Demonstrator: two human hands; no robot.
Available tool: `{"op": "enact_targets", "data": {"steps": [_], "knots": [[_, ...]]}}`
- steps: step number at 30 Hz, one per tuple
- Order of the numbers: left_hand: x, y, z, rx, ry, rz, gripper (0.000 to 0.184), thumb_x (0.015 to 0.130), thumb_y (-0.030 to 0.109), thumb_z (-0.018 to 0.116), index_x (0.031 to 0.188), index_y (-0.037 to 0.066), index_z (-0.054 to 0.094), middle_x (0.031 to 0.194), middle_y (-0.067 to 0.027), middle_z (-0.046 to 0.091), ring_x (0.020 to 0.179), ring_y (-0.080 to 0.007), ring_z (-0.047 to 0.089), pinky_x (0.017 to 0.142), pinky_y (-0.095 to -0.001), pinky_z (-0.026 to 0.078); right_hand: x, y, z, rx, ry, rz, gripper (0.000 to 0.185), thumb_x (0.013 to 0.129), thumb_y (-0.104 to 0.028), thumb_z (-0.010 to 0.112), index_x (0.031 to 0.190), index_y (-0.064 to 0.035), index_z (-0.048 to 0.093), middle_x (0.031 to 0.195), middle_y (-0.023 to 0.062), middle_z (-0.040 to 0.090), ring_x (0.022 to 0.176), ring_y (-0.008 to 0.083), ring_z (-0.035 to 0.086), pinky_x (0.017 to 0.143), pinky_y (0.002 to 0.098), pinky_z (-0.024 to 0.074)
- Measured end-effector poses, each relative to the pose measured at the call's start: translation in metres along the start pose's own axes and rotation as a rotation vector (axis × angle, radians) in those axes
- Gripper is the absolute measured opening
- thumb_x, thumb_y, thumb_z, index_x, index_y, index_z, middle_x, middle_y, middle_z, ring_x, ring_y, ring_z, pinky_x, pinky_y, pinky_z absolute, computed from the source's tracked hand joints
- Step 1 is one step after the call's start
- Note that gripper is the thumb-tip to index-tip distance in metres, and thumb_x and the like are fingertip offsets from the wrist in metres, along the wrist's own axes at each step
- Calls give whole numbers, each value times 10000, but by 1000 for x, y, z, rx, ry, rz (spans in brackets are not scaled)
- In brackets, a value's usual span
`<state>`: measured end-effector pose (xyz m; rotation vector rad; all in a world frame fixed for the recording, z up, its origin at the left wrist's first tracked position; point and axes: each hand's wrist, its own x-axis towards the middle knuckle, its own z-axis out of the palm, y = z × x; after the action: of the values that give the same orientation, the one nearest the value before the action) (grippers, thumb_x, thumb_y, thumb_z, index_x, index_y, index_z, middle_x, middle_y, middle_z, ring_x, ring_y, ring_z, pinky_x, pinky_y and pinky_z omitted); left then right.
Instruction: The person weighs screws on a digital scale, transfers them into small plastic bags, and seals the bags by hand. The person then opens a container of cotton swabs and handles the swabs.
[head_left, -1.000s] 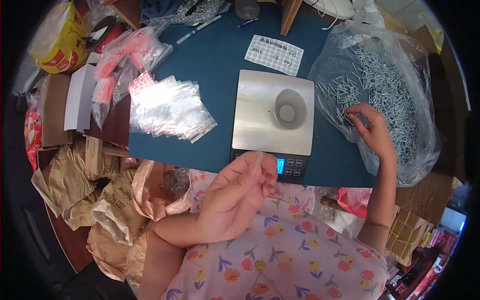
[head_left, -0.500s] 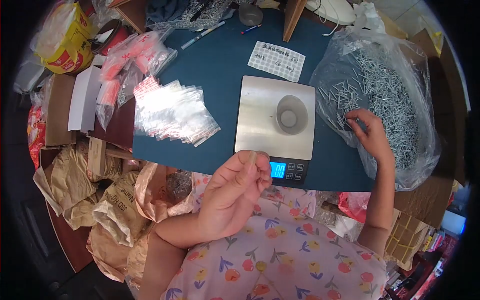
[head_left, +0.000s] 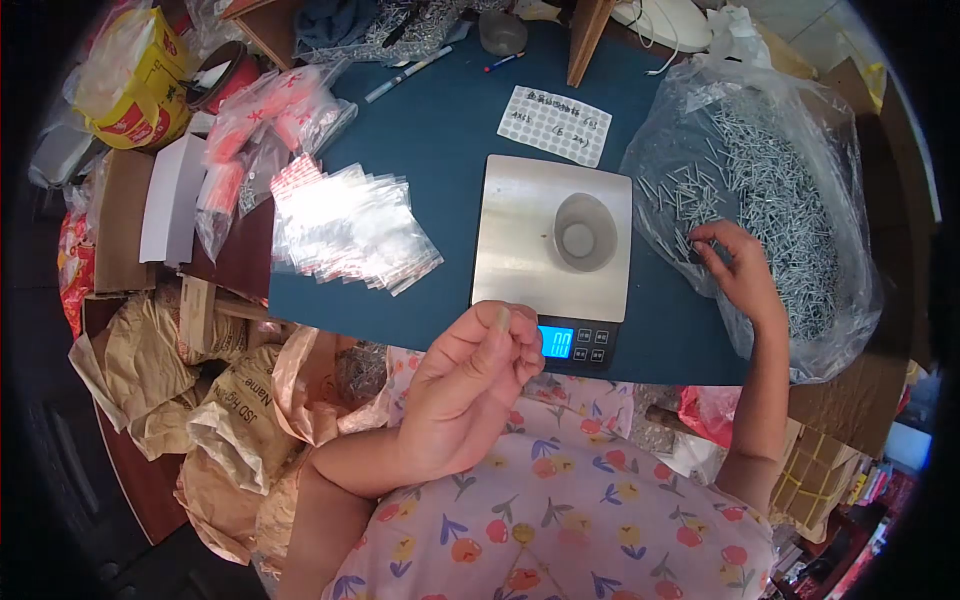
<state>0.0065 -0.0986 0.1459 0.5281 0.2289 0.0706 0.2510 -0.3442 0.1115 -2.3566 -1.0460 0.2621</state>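
My left hand [head_left: 465, 390] is raised in front of the scale's display, its thumb pressed against curled fingers; what they hold, if anything, is hidden. At the right, my right hand [head_left: 745, 275] reaches into an open clear plastic bag [head_left: 665, 120], with its fingertips bent together at the small screws [head_left: 690, 195] lying apart from the main heap [head_left: 785, 200]. Between the hands lies a digital scale [head_left: 500, 240] with a lit blue display. On its steel plate stands a small translucent cup [head_left: 585, 232], which looks empty of screws.
Fanned clear zip bags [head_left: 350, 225] lie left of the scale. Behind it is a sheet of round stickers [head_left: 555, 125] with handwriting. A pen [head_left: 408, 75] and several packed bags [head_left: 270, 120] are farther back. Brown paper sacks [head_left: 240, 410] fill the lower left.
Both hands keep practically the same pose. The whole view has shifted very slightly; the cup, scale and screws stay in place.
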Motion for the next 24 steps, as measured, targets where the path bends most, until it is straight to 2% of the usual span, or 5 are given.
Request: {"op": "enact_targets", "data": {"steps": [11, 15, 21, 22, 24], "knots": [[-4, -6, -16, 115, -310, 81, 313, 996, 290, 474, 761, 84, 467, 762, -60, 477, 715, -189, 472, 708, -314, 384, 4, 25, -10, -113, 98, -74, 265, 778, 23, 645, 1040, -8, 623, 1018, 148, 625, 986, 323, 603, 868, 368, 465], [4, 6, -18, 347, -584, 85, 445, 1026, 326, 392, 663, 76, 451, 683, -69, 501, 619, -186, 491, 665, -317, 405, 7, 39, -15, -207, 38, -2, 591, 674, -12, 756, 1225, -85, 557, 1250, 150, 530, 1160, 339, 505, 995, 395, 417], [6, -5, -7, 326, -63, -59, 437, 1053, 336, 279, 913, 16, 541, 862, -97, 586, 759, -177, 559, 726, -294, 450, 32, 29, -2, -332, -103, 102, 828, 610, -42, 809, 1361, -160, 482, 1343, 146, 433, 1243, 312, 445, 1045, 382, 388], [10, -6, -19, 250, -135, -52, 403, 1052, 328, 294, 1069, 2, 530, 938, -88, 593, 805, -160, 566, 751, -275, 455, 35, 31, 0, -270, -93, 68, 781, 617, -51, 810, 1328, -161, 508, 1301, 147, 458, 1211, 310, 463, 1020, 380, 400], [12, -6, -20, 197, -82, -75, 389, 1050, 317, 314, 1111, 2, 533, 946, -83, 596, 809, -151, 567, 757, -276, 458, 44, 38, 6, -144, -75, -3, 685, 632, -69, 812, 1262, -164, 560, 1217, 149, 509, 1147, 305, 498, 970, 377, 425]]}}
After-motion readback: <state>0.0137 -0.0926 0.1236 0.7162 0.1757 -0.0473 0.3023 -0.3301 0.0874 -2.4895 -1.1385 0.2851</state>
